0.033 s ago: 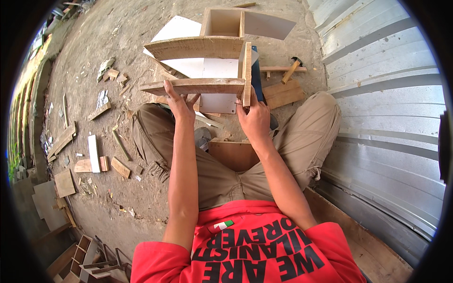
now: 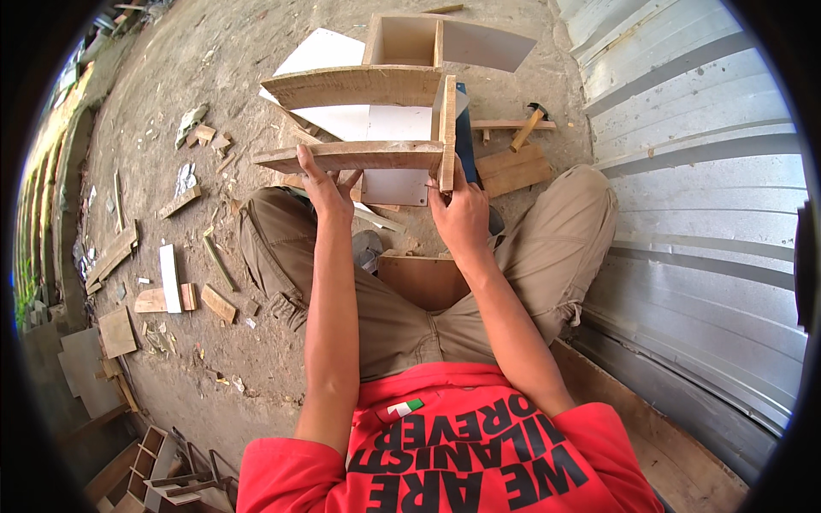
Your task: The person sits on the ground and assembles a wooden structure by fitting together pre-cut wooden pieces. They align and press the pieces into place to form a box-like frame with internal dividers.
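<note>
A three-sided wooden frame is held up in front of my knees. Two long boards run side by side and meet a short end board on the right. My left hand is closed on the nearer long board, thumb over its edge and fingers beneath. At the near right corner, the fingers of my right hand are wrapped round the end board; some fingertips are hidden. A white panel shows below the frame, between my hands.
Beyond the frame stands a wooden box with white panels around it. A hammer rests on wood strips to the right, near a corrugated metal wall. Wood offcuts litter the ground at left. A wooden board lies between my legs.
</note>
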Motion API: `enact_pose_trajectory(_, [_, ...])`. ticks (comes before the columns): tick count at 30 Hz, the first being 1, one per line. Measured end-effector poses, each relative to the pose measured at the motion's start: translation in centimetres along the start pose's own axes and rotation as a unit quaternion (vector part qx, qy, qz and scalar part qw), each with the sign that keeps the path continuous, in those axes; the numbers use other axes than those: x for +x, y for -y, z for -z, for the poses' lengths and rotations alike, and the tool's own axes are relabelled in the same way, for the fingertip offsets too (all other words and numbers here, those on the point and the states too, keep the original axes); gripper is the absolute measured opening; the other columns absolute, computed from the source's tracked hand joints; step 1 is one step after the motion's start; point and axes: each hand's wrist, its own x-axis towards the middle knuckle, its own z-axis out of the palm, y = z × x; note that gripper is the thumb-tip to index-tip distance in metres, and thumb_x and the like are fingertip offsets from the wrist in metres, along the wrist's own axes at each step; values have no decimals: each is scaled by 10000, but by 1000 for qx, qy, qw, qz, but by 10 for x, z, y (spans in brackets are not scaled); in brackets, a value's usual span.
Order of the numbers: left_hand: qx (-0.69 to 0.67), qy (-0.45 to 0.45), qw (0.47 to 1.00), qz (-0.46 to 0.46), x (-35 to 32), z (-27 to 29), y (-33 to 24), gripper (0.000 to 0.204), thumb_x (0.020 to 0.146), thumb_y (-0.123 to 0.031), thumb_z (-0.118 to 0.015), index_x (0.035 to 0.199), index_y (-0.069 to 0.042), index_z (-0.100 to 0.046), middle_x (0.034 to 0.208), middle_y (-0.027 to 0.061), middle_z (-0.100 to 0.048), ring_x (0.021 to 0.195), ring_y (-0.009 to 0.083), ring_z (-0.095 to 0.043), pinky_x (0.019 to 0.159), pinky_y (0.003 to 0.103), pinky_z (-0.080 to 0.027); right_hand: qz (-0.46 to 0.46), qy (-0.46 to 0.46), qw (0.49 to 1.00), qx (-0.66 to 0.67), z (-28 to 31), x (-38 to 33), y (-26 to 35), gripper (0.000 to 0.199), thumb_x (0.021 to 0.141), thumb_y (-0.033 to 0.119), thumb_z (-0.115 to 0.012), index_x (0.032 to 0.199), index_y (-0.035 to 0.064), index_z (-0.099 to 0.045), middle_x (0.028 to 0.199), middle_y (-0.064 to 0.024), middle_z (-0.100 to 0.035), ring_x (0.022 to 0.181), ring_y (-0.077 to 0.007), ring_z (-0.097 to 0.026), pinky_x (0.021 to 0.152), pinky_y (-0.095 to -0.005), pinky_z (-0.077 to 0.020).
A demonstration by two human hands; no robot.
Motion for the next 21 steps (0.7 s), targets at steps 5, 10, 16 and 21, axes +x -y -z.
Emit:
enact_pose_trajectory(5, [7,7,1000,3,-1,-5,-2,1073,848,-770,-583,1608,-130,-177,1579,150,-304,1413,402,-400,988,574,-523,-12,11,1000,8,-4,3,-8,498,924,150,-679,1382,9,-544,706,-146,-687,715,-365,-691,698,-469,-545])
enact_pose_trajectory(10, [20,31,999,11,4,-1,-4,1202,773,-813,-624,1628,-156,-91,1623,188,-149,1466,429,-236,1034,619,-494,-1,8,1000,20,-7,3,-11,491,937,136,-668,1393,11,-533,687,-146,-679,663,-342,-698,635,-444,-549])
enact_pose_trajectory(16, [16,28,999,15,5,-1,-5,1206,764,-802,-639,1625,-145,-108,1625,190,-151,1467,437,-240,1031,622,-493,-15,21,999,42,-7,3,-11,481,941,107,-656,1394,7,-531,693,-154,-679,653,-325,-710,613,-424,-552])
enact_pose_trajectory(21, [21,-18,1000,6,2,-5,-6,1090,825,-798,-580,1598,-117,-222,1586,156,-307,1420,403,-381,977,574,-508,23,-11,998,51,-12,2,-14,546,900,105,-695,1397,-43,-525,665,-165,-626,607,-329,-642,580,-430,-506])
